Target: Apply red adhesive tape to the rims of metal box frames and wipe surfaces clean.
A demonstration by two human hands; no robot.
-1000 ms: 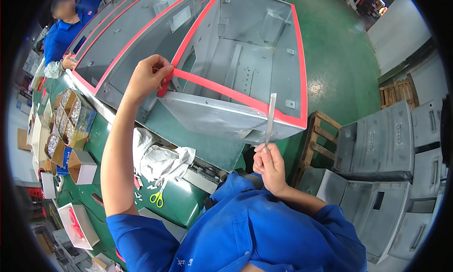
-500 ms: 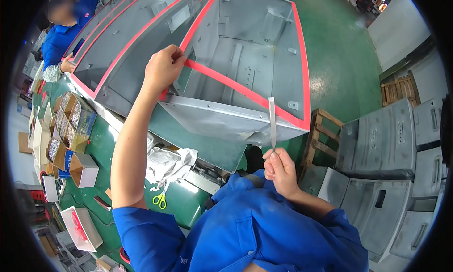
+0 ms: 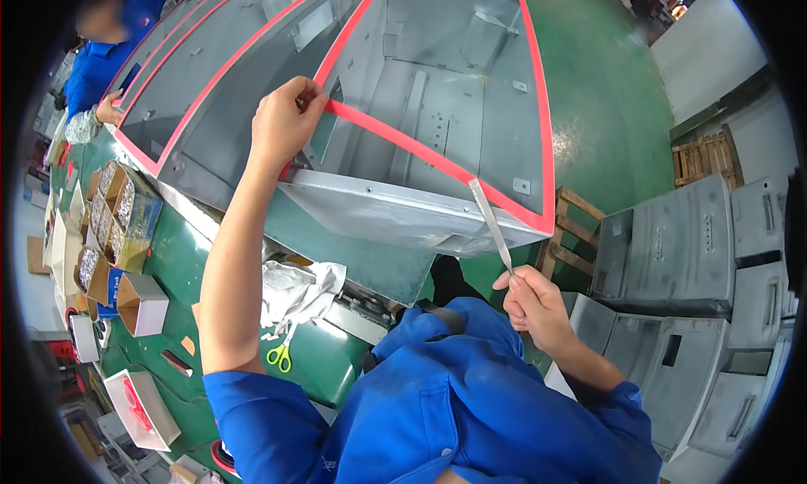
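Note:
A grey open metal housing lies before me with red tape along its rim. My left hand is closed in a pinch at the housing's near left corner, on the end of a red tape strip. That strip slants from my fingers across the opening toward the near right corner. In my right hand, closed around its lower end, is a narrow flat metal blade. The blade's tip lies at the tape on the near edge, right of the middle; whether it presses on the tape, I cannot tell.
More taped grey housings stand at left, where a co-worker in blue touches one. The green table holds a divided parts box, a white cloth, scissors and a white tray. Grey metal panels and pallets stand at right.
The blade has tilted, its tip swinging left onto the taped edge, while my right hand moved right. My left hand keeps its pinch on the tape.

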